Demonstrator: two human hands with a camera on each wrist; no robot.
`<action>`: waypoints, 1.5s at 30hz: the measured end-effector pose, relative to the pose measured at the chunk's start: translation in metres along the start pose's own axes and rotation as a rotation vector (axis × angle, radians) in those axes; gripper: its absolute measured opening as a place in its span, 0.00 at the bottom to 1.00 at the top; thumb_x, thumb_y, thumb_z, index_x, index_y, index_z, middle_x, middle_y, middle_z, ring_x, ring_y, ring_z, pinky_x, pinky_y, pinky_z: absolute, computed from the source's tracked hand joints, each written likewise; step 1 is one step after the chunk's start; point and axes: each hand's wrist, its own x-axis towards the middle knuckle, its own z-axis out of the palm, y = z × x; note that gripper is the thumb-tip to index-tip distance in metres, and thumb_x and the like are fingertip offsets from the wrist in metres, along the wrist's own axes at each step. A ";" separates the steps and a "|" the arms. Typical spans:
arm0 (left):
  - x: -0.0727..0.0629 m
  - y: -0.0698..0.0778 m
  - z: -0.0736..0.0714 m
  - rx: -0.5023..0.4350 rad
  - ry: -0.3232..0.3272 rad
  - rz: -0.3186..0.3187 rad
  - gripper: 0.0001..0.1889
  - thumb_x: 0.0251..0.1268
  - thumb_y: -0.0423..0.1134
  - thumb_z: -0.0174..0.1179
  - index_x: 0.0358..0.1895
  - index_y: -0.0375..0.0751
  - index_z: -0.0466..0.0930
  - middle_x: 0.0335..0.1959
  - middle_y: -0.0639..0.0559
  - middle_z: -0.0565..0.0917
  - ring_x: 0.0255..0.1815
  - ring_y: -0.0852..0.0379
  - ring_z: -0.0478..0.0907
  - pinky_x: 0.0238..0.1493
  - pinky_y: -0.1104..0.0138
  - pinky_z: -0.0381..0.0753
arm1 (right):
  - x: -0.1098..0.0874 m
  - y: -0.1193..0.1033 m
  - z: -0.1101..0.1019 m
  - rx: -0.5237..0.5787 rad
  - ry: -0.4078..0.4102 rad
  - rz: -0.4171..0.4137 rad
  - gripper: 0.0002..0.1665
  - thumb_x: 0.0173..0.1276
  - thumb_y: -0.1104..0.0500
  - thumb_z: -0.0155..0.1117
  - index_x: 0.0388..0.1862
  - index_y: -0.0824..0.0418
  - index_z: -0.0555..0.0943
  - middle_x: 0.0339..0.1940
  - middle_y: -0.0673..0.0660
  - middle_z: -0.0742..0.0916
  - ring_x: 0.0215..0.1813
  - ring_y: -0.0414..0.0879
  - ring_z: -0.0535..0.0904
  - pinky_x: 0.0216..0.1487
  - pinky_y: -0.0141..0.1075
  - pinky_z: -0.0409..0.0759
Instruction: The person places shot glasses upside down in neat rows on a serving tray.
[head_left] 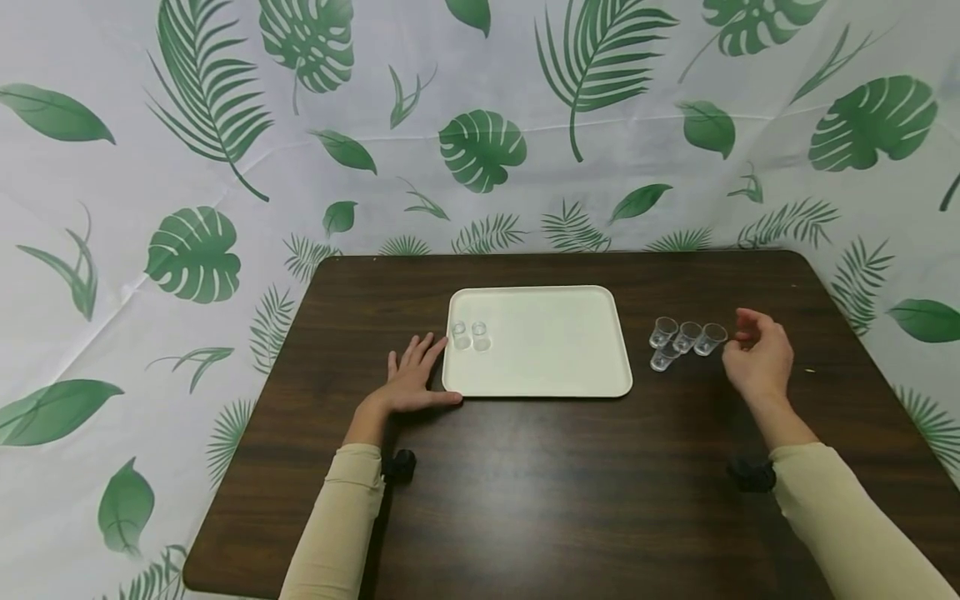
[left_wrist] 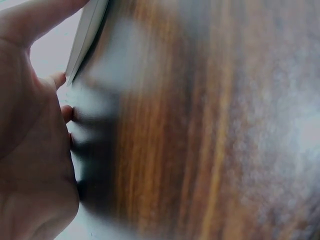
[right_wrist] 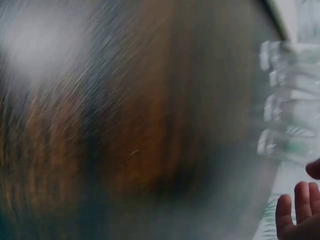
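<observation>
Two small clear cups [head_left: 480, 336] stand side by side at the left end of a white tray [head_left: 551, 346]. My left hand [head_left: 411, 385] rests with spread fingers at the tray's left edge, its thumb along the near left corner. In the left wrist view the left hand [left_wrist: 37, 135] is beside the tray's rim [left_wrist: 85, 42]. To the right of the tray, several clear cups [head_left: 687, 337] are grouped closely on the table. Just right of them is my right hand [head_left: 761, 354], its fingers loosely bent and holding nothing. The right wrist view shows its fingers [right_wrist: 301, 205] apart from the nearest cup [right_wrist: 285, 145].
Everything rests on a dark wood-grain table [head_left: 540, 483] with rounded corners. A white cloth with green leaf prints [head_left: 483, 150] hangs behind the table. Each wrist carries a small black camera [head_left: 401, 465].
</observation>
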 end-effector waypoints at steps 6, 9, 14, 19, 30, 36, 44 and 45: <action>-0.001 0.006 -0.003 0.021 -0.005 0.001 0.58 0.53 0.72 0.61 0.81 0.55 0.38 0.80 0.45 0.38 0.79 0.42 0.28 0.67 0.34 0.26 | 0.000 0.022 0.004 -0.063 -0.184 0.014 0.36 0.63 0.70 0.58 0.71 0.71 0.64 0.61 0.73 0.77 0.56 0.65 0.77 0.57 0.55 0.68; -0.001 0.007 -0.004 0.025 -0.001 0.006 0.58 0.53 0.72 0.61 0.81 0.54 0.38 0.80 0.44 0.38 0.79 0.42 0.29 0.67 0.34 0.27 | -0.001 0.028 0.008 -0.082 -0.248 0.016 0.39 0.65 0.67 0.62 0.73 0.72 0.60 0.60 0.74 0.77 0.55 0.65 0.77 0.56 0.56 0.69; 0.000 0.010 -0.004 0.023 -0.004 0.005 0.58 0.54 0.72 0.61 0.81 0.55 0.38 0.81 0.45 0.38 0.79 0.43 0.28 0.67 0.35 0.26 | 0.001 0.035 0.011 -0.103 -0.275 0.010 0.38 0.69 0.62 0.64 0.72 0.73 0.61 0.57 0.74 0.79 0.55 0.66 0.77 0.60 0.59 0.65; 0.000 0.013 -0.006 0.033 -0.009 -0.010 0.57 0.54 0.70 0.62 0.81 0.55 0.38 0.81 0.46 0.38 0.79 0.43 0.28 0.68 0.36 0.27 | 0.002 0.038 0.010 -0.130 -0.279 -0.007 0.32 0.69 0.59 0.63 0.67 0.73 0.68 0.54 0.73 0.81 0.53 0.66 0.76 0.58 0.59 0.65; 0.001 0.006 -0.004 0.004 0.012 0.011 0.59 0.52 0.73 0.61 0.81 0.55 0.39 0.81 0.45 0.39 0.79 0.43 0.28 0.67 0.35 0.24 | 0.003 0.035 0.011 -0.139 -0.296 -0.024 0.27 0.72 0.52 0.62 0.62 0.69 0.75 0.48 0.71 0.82 0.50 0.66 0.74 0.52 0.59 0.67; 0.000 0.005 -0.004 0.002 0.008 0.000 0.58 0.52 0.73 0.61 0.81 0.55 0.39 0.81 0.45 0.38 0.79 0.44 0.27 0.67 0.36 0.24 | 0.003 0.034 0.013 -0.140 -0.298 -0.021 0.27 0.72 0.53 0.62 0.62 0.69 0.75 0.48 0.71 0.82 0.50 0.66 0.74 0.52 0.59 0.67; -0.005 0.011 -0.008 0.014 0.010 -0.012 0.57 0.55 0.69 0.63 0.81 0.53 0.40 0.80 0.43 0.40 0.79 0.41 0.30 0.67 0.34 0.28 | 0.004 0.035 0.016 -0.144 -0.308 -0.031 0.27 0.72 0.53 0.62 0.62 0.69 0.75 0.47 0.71 0.82 0.49 0.65 0.75 0.51 0.59 0.67; -0.005 0.011 -0.007 0.014 0.010 -0.013 0.57 0.55 0.69 0.63 0.81 0.53 0.40 0.80 0.43 0.40 0.79 0.41 0.30 0.67 0.34 0.28 | 0.004 0.035 0.016 -0.145 -0.310 -0.033 0.27 0.72 0.53 0.62 0.61 0.69 0.75 0.47 0.71 0.82 0.49 0.65 0.75 0.52 0.59 0.67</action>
